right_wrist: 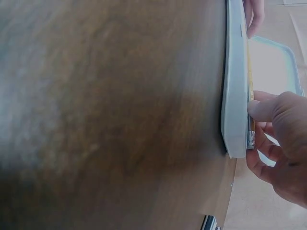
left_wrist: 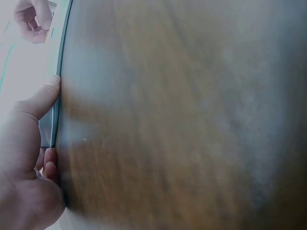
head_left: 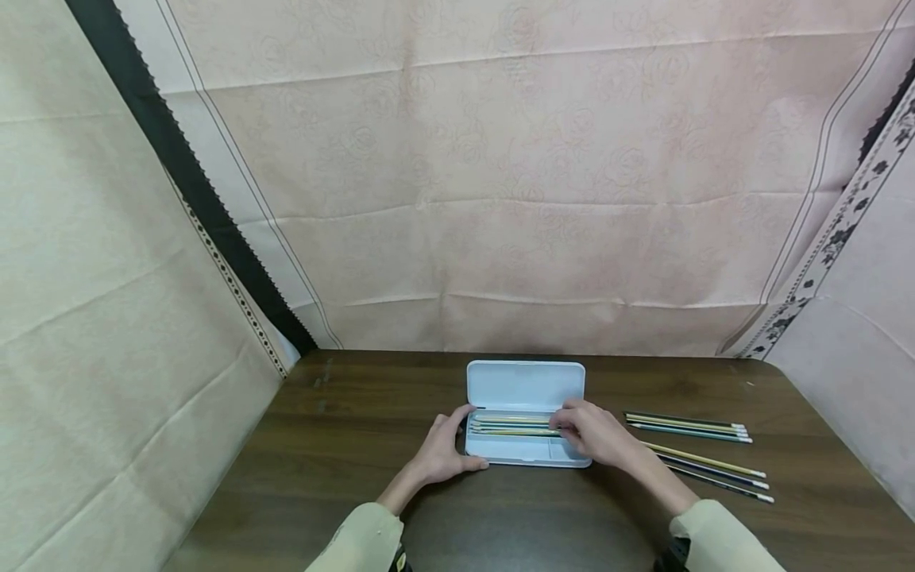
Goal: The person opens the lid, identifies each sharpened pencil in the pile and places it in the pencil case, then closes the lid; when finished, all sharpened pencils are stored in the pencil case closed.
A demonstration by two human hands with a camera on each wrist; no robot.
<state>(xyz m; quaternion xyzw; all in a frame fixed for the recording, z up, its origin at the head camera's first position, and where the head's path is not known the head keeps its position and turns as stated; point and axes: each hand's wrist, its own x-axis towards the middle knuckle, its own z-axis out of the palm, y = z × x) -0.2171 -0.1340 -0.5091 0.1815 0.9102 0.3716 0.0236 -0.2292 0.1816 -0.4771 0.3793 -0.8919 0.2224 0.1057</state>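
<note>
An open light-blue pencil case [head_left: 526,384] lies on the table, its lid tipped up at the back. Several pencils [head_left: 509,424] lie lengthwise in its tray, side by side. My left hand [head_left: 438,455] grips the case's left end, thumb at the front edge and fingers towards the hinge side. In the left wrist view that thumb [left_wrist: 45,98] presses against the case edge. Over the tray's right end, my right hand [head_left: 599,433] pinches a yellow pencil [right_wrist: 251,76] near its metal-banded end. The right wrist view shows this pencil along the case wall [right_wrist: 234,91].
Right of the case lie two loose groups of pencils, a rear bunch [head_left: 686,427] and a fanned front one [head_left: 715,470], close to my right forearm. The brown wooden table [head_left: 343,492] ends at a pale cloth backdrop [head_left: 500,238], with cloth on both sides.
</note>
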